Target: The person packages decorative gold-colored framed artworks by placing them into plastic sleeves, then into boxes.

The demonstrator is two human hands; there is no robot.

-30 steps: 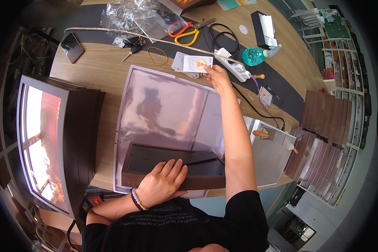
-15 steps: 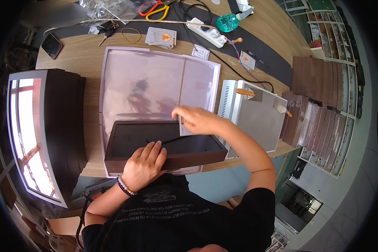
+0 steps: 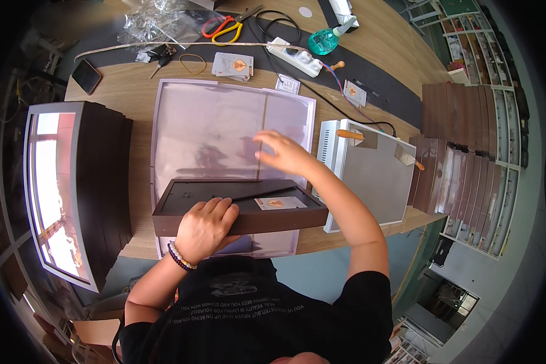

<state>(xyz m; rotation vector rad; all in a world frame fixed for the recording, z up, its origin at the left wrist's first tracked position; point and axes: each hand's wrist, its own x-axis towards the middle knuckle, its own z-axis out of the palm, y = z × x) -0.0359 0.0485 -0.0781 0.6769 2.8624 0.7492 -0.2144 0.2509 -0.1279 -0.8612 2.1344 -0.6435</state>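
Observation:
My left hand (image 3: 205,227) grips the near long side of a dark brown picture frame (image 3: 267,223), fingers over its edge. The frame's black back faces up, tilted, with a thin black strut lying across it. On that back, right of the strut, lies a small printed card (image 3: 280,203). Beyond the frame, my right hand (image 3: 282,153) is raised over a clear plastic film sheet (image 3: 206,127), fingers apart and nothing in them. The film spreads beneath the frame and shows again at its near side.
A stack of dark frames (image 3: 103,194) stands at left. At right is a flat metal-topped machine (image 3: 376,176) with wooden-handled tools. Farther back lie a stack of cards (image 3: 233,65), scissors (image 3: 224,29), a power strip (image 3: 294,57), a spray bottle (image 3: 323,41) and a phone (image 3: 86,77).
My right hand has lifted away from the frame, and its fingers have spread. A card now shows on the frame's back. The frame is tilted differently, my left hand still on it.

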